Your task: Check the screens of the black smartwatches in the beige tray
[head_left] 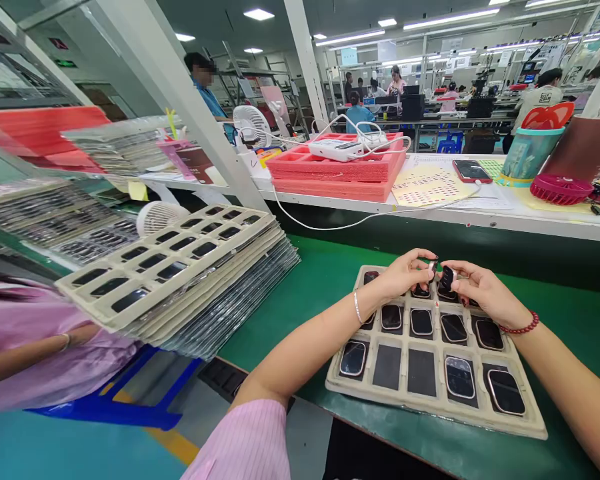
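Note:
A cream tray point(360, 390) with pockets lies on the green bench in front of me. Smartwatch cases point(459, 377) with dark glass and pale metal rims sit in most of its pockets; two front-row pockets show only their dark bottoms. Over the tray's far side, my left hand point(411, 272) pinches a smartwatch case point(432, 266) on edge. Close beside it, my right hand point(483, 290) grips another smartwatch case point(448, 277), tilted with its dark side showing. The fingers partly hide both pieces and the back-row pockets.
To the left, a tall stack of loaded trays point(180, 267) overhangs the bench edge. A co-worker's pink sleeve point(35, 333) is beyond it. The shelf ahead carries red foam trays point(330, 183) with a white device and cable, a phone point(472, 171), a teal cup point(533, 153) and a pink fan point(560, 189).

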### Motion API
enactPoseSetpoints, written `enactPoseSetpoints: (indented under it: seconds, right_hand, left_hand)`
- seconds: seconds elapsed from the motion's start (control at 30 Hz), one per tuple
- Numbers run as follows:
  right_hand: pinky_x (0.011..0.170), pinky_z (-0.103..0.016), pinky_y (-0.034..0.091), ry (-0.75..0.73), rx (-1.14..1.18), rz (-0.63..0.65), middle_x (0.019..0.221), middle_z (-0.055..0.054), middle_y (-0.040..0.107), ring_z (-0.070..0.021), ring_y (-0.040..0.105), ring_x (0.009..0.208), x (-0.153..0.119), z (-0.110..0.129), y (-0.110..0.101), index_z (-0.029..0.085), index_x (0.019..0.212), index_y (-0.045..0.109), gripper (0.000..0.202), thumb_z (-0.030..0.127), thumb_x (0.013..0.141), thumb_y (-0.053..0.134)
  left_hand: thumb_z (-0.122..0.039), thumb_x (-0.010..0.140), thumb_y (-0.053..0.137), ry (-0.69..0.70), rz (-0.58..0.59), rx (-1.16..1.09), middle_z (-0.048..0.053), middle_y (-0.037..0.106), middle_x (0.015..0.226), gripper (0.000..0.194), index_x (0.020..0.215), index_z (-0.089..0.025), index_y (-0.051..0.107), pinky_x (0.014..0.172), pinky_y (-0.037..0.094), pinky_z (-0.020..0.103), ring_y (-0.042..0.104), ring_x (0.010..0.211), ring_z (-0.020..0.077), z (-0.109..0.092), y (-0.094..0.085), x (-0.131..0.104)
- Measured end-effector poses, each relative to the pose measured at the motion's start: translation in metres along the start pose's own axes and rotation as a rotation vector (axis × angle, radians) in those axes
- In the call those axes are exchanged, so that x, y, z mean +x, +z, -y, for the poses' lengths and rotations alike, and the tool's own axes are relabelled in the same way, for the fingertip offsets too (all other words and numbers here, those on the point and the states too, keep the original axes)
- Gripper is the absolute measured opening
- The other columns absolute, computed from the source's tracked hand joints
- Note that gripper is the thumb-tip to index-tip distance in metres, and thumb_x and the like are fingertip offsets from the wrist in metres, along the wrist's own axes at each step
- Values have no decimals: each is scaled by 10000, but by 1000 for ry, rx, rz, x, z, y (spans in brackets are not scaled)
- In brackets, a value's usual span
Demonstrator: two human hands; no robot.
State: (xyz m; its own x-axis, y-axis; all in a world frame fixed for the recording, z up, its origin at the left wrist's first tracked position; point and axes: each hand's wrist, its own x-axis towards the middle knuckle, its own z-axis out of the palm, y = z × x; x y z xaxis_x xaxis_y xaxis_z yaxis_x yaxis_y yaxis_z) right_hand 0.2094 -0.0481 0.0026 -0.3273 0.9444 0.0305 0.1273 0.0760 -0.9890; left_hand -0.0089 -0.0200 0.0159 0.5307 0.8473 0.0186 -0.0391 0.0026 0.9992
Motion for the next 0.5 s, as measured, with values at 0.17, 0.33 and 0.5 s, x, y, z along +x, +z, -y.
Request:
enactPoseSetpoints:
  seconds: [0.17,0.33,0.5]
  right_hand:
    - [464,-252,405,14,-21,3,730,-4,612,-115,471,523,-1,3,2,219,1239,628,531,467,787,755]
    - [481,-256,427,17,-36,-22,824,-28,632,-120,488,568,-3,6,4,219,1225,636,541,491,773,760]
    - [478,-263,420,39,-60,-12,773,-27,640,-131,491,558,-2,2,1,231,1233,637,565,518,763,764]
  left_hand:
    - [-327,765,747,0,-14,-2,17,632,868,455,1132,-167,530,487,357,157,581,572,53,0,0,0]
    - [-329,748,764,-3,-2,-46,0,614,834,441,1098,-168,549,485,348,163,573,566,54,2,0,-1]
    - [-318,763,746,-10,-2,-47,8,619,862,414,1091,-167,545,493,353,183,576,564,55,4,-1,0]
